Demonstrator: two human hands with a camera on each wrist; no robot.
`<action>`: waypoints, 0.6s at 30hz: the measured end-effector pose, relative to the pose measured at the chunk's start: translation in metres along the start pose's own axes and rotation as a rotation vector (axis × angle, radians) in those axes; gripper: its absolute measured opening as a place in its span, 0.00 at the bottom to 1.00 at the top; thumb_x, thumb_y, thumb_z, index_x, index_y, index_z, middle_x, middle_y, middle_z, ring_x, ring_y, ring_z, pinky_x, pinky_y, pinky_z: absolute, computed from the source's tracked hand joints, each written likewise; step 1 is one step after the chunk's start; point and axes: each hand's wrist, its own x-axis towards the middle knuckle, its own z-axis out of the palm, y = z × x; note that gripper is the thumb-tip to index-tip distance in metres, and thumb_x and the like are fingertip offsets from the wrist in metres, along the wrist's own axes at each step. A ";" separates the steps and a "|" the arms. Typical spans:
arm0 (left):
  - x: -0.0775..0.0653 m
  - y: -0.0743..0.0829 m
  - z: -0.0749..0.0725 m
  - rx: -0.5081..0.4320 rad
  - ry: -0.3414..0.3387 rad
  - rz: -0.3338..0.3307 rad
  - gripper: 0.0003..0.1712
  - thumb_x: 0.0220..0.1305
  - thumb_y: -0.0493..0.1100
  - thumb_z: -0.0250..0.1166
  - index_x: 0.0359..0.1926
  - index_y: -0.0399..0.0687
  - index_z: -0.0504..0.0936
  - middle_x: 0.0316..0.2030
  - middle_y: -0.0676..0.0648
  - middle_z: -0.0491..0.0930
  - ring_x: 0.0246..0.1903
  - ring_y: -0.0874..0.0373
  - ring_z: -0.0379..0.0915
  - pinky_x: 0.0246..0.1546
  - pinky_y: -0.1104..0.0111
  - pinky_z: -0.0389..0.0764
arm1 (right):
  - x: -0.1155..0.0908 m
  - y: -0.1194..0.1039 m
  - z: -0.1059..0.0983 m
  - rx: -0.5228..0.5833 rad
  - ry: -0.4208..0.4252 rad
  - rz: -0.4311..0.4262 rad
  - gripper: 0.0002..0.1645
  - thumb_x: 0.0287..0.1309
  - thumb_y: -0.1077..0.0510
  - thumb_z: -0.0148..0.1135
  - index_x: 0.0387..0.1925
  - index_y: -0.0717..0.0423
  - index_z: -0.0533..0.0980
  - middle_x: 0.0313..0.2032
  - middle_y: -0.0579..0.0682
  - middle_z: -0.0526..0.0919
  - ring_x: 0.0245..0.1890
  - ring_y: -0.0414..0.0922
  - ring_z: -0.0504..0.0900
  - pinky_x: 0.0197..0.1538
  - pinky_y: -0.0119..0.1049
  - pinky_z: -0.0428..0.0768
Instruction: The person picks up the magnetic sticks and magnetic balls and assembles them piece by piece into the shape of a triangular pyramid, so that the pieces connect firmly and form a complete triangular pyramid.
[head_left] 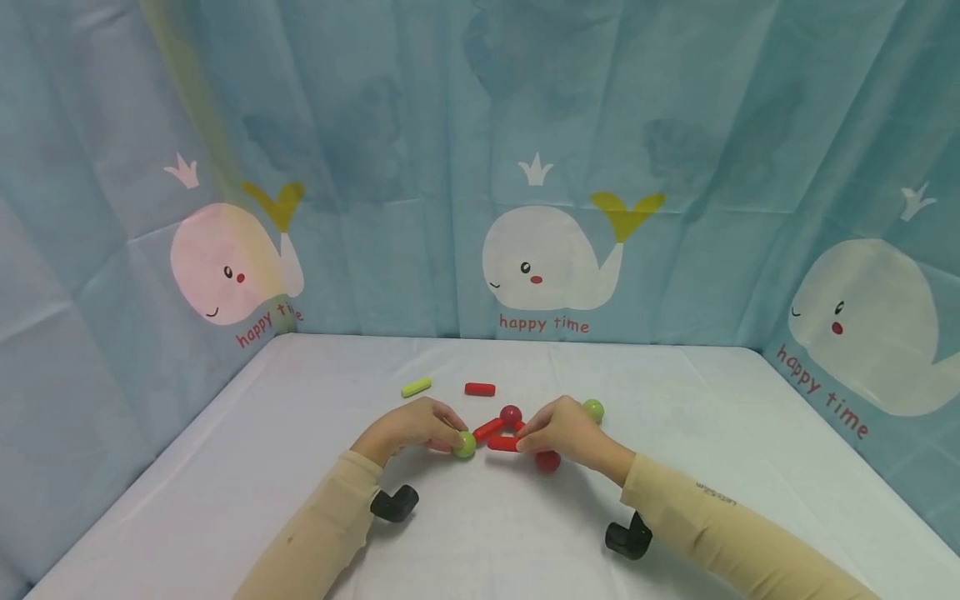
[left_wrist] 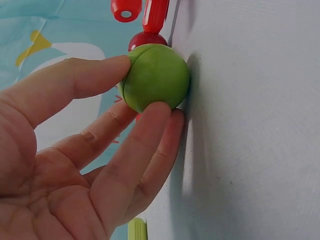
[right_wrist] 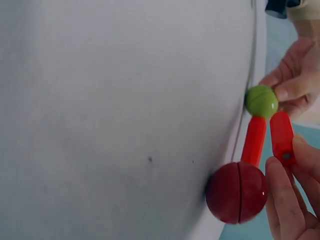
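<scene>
My left hand (head_left: 420, 429) pinches a green ball (left_wrist: 157, 77) between thumb and fingertips, close over the table. Beyond that ball a red stick (head_left: 489, 429) slants toward a dark red ball (head_left: 511, 414). My right hand (head_left: 562, 429) grips another red stick (right_wrist: 282, 137) by one end, its free end pointing left. Beside the right fingers sits a second red ball (right_wrist: 237, 192). From it a red stick (right_wrist: 254, 141) runs toward the green ball and overlaps it in the right wrist view. The right hand partly covers these pieces in the head view.
Farther back on the white table (head_left: 480, 533) lie a loose yellow-green stick (head_left: 416, 387) and a loose red stick (head_left: 480, 389). Another green ball (head_left: 593, 411) rests behind the right hand. Blue whale-print curtains (head_left: 390, 267) border the table. Black wrist cameras hang below both sleeves.
</scene>
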 end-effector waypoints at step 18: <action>0.003 -0.001 0.000 0.004 -0.007 0.004 0.13 0.55 0.44 0.73 0.42 0.49 0.87 0.39 0.51 0.85 0.38 0.56 0.80 0.47 0.60 0.79 | 0.004 -0.002 0.018 -0.065 -0.030 -0.102 0.05 0.45 0.59 0.78 0.27 0.54 0.89 0.24 0.46 0.88 0.25 0.39 0.76 0.30 0.29 0.77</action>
